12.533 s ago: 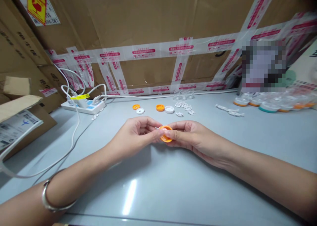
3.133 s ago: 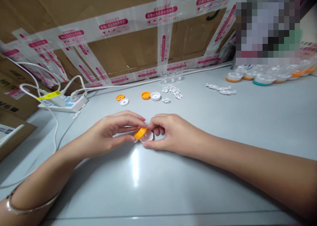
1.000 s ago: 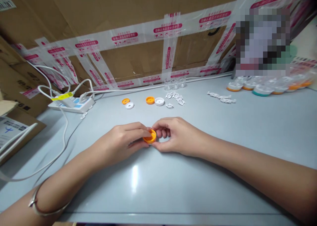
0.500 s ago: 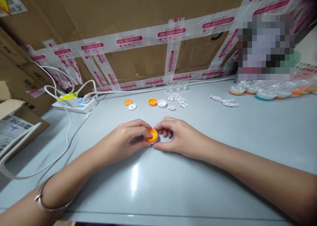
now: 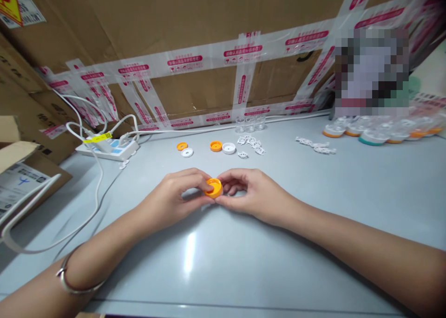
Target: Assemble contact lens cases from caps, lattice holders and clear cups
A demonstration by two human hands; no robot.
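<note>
A round orange plastic cap (image 5: pixel 215 188) with a raised rim is held between both hands, tilted, over the middle of the table. My left hand (image 5: pixel 184 188) pinches its left side, with a finger reaching inside the rim. On the opposite side, my right hand (image 5: pixel 245 190) grips the edge between thumb and fingers, its other fingers curled. Beyond the hands lie another orange cap (image 5: pixel 216 146) and a white cap (image 5: pixel 229 148), side by side. To their left are a flatter orange ring (image 5: pixel 181 146) and a white ring (image 5: pixel 187 152).
Several white openwork pieces (image 5: pixel 256 144) lie behind my right hand, with clear cups (image 5: pixel 250 124) against the cardboard box (image 5: pixel 195 95). More white pieces (image 5: pixel 315 145) and several clear-domed items (image 5: pixel 374 134) sit at right. A power strip (image 5: pixel 120 151) with white cables is at left.
The orange cap has been lifted slightly and tilted, and its inside faces me more. My right fingers have closed in on its edge. The view has shifted slightly.
</note>
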